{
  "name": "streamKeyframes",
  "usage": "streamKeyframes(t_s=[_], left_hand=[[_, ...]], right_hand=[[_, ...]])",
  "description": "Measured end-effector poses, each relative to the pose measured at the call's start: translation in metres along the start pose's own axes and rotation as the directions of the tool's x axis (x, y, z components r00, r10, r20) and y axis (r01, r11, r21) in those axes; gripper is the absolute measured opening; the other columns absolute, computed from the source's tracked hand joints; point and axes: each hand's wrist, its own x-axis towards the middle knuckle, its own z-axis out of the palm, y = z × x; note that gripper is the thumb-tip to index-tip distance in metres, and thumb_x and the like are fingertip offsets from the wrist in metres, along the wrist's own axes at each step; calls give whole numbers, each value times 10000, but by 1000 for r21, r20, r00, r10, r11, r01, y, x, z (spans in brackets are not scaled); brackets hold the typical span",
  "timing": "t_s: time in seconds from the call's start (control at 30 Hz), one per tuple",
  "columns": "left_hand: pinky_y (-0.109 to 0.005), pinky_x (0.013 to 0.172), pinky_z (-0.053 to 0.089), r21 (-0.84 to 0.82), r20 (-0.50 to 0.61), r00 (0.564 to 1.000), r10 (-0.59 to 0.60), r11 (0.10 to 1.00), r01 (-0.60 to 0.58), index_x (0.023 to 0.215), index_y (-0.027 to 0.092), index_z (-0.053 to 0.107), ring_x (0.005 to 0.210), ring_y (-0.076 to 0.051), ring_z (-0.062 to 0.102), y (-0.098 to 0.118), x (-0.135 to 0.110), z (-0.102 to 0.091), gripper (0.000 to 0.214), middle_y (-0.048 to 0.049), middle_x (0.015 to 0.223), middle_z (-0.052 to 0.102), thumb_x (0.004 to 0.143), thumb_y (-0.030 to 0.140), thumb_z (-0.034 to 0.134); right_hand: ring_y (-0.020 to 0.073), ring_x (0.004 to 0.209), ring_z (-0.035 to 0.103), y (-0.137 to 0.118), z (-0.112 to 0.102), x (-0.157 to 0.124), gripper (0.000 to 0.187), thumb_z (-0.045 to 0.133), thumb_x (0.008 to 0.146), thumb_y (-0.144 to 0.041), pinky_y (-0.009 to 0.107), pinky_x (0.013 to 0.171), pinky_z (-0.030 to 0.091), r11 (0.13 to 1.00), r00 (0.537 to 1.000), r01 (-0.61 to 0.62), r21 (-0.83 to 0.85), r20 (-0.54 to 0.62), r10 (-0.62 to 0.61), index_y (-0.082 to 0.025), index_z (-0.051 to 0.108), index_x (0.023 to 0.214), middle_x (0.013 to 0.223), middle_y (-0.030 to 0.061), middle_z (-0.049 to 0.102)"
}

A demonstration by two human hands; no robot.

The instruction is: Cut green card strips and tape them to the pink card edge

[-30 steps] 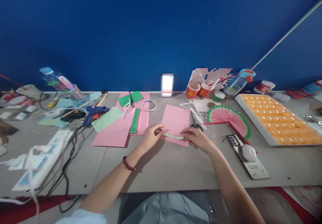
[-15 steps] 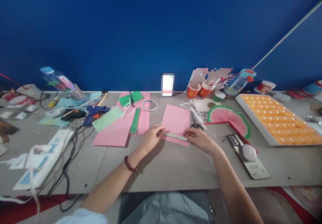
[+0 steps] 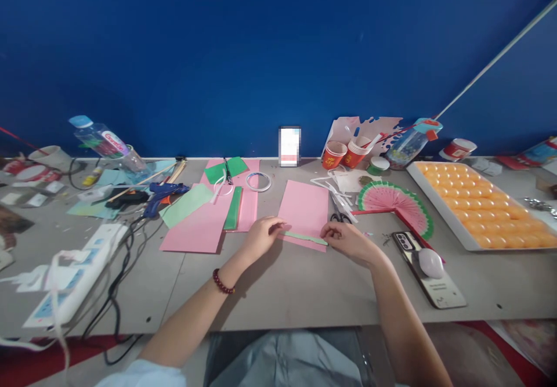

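Note:
A thin pale green paper strip (image 3: 304,237) lies along the near edge of a pink paper sheet (image 3: 304,206) in the middle of the grey table (image 3: 287,285). My left hand (image 3: 260,237) pinches the strip's left end with closed fingers. My right hand (image 3: 348,239) pinches the right end at the sheet's near right corner. A red bead bracelet (image 3: 221,282) circles my left wrist.
More pink and green sheets (image 3: 204,219), a tape ring (image 3: 258,181) and a blue glue gun (image 3: 163,192) lie to the left. A power strip (image 3: 73,277) with cables sits near left. Right: scissors (image 3: 342,216), watermelon paper fan (image 3: 398,204), phone (image 3: 429,268), tray of orange balls (image 3: 483,207), red cups (image 3: 346,154).
My right hand has slid a little to the right along the strip, toward the pink sheet's corner. The strip now lies flatter and straighter. My left hand has hardly moved.

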Motion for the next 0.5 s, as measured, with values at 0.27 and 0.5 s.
streamKeyframes(t_s=[0.27,0.5], left_hand=[[-290,722,521,-60,16,999,-30,998,31,977,197,672,770,-171,646,-3,1,-1,180,-50,883,707,836,242,569],[-285,698,523,-89,35,998,-45,995,48,1002,197,674,729,-157,631,-5,2,-2,215,-51,878,700,817,270,591]], right_hand=[[116,600,492,4,2,1,133,551,722,-235,223,533,364,999,999,22,28,22,-23,-177,649,790,669,1,590],[104,561,457,6,5,-2,125,567,722,-260,217,506,352,998,999,16,62,39,-18,-180,640,784,641,-16,553]])
